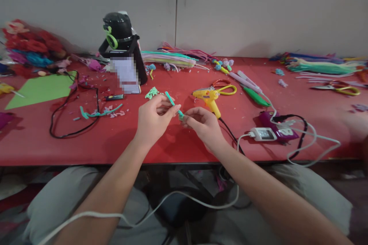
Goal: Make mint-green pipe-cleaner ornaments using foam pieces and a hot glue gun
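My left hand (156, 116) pinches a short teal pipe cleaner (170, 98) between thumb and fingers, its upper end sticking out past the fingertips. At the lower end of the strip is a small green fuzzy bunch (181, 115), which the fingertips of my right hand (202, 124) pinch. Both hands hover over the front middle of the red table (172, 147). Just beyond them lies a little heap of cut light-green pieces (152, 92). A yellow glue gun (211, 99) rests behind my right hand, with red-and-yellow-handled scissors (227, 88) beside it.
A black bottle (119, 32) stands at the back with a phone (126, 72) leaning on it. Bundles of pipe cleaners (169, 59) lie along the wall. To the right are a purple power strip (283, 132), a white charger (264, 134) and loose cables. More scissors (336, 87) lie far right.
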Motion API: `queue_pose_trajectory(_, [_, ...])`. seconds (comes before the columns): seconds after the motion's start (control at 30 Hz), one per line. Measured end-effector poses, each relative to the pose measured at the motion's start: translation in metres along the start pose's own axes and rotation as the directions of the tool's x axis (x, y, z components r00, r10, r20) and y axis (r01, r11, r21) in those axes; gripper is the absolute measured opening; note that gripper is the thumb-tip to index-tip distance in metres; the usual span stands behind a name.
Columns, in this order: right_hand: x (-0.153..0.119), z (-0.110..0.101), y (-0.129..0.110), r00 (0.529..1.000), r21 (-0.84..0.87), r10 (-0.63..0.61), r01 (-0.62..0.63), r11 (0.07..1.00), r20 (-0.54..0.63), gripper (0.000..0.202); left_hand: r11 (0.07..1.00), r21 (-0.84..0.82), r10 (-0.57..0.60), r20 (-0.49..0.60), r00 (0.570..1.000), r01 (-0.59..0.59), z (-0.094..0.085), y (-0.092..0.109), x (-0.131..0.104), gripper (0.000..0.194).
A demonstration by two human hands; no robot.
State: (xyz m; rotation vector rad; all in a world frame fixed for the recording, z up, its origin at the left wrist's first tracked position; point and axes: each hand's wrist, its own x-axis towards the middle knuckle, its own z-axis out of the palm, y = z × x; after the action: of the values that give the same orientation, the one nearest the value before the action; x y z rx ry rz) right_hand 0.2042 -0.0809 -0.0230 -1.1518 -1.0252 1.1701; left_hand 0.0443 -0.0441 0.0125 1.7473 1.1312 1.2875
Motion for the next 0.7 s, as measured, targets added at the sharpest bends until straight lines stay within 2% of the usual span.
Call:
queue_pose_trajectory(0.13, [0.001,-0.001,0.001,0.999,0.034,0.030,-0.030,0.999,0.013,0.031,1.000,0.026,0.017,0.005,1.000,-0.017,-0.002,0.000,0.002,0.017])
queue_pose_trajectory(0.2, [0.003,-0.007,0.000,0.997,-0.017,0.060,-0.059,0.998,0.054,0.028,0.999,0.052,0.016,-0.008,1.000,-0.016,-0.006,0.000,0.005,0.014])
queue_pose_trajectory(0.27, [0.005,-0.020,-0.004,0.994,-0.218,0.053,-0.031,0.975,0.095,0.023,0.998,0.063,-0.009,-0.021,1.000,0.011,-0.011,-0.002,0.009,0.013])
queue_pose_trajectory(0.3, [0.006,-0.027,-0.008,0.994,-0.372,0.032,0.011,0.928,0.108,0.024,0.998,0.061,-0.028,-0.021,0.999,0.029,-0.013,-0.003,0.010,0.013])
queue_pose_trajectory(0.33, [0.007,-0.036,-0.013,0.993,-0.545,0.016,0.052,0.837,0.120,0.027,0.997,0.059,-0.045,-0.018,0.999,0.046,-0.015,-0.003,0.011,0.013])
queue_pose_trajectory(0.4, [0.009,-0.054,-0.023,0.997,-0.812,0.007,0.062,0.580,0.082,0.040,0.996,0.058,-0.072,-0.005,0.997,0.072,-0.019,-0.005,0.013,0.014])
queue_pose_trajectory(0.47, [0.013,-0.072,-0.031,1.000,-0.940,-0.026,-0.003,0.342,-0.012,0.050,0.994,0.080,-0.079,0.006,0.997,0.078,-0.021,-0.006,0.014,0.016])
queue_pose_trajectory(0.5, [0.016,-0.079,-0.033,0.997,-0.961,-0.058,-0.040,0.273,-0.058,0.052,0.993,0.095,-0.077,0.009,0.997,0.076,-0.021,-0.007,0.014,0.016])
queue_pose_trajectory(0.53, [0.019,-0.085,-0.033,0.991,-0.968,-0.099,-0.068,0.241,-0.095,0.053,0.991,0.107,-0.076,0.009,0.997,0.075,-0.021,-0.008,0.014,0.016])
queue_pose_trajectory(0.6, [0.029,-0.092,-0.027,0.976,-0.962,-0.187,-0.060,0.265,-0.113,0.053,0.990,0.116,-0.075,0.007,0.997,0.074,-0.021,-0.010,0.015,0.014])
queue_pose_trajectory(0.7, [0.046,-0.090,-0.010,0.972,-0.924,-0.226,0.028,0.381,-0.064,0.051,0.989,0.123,-0.081,0.013,0.997,0.079,-0.021,-0.014,0.015,0.012])
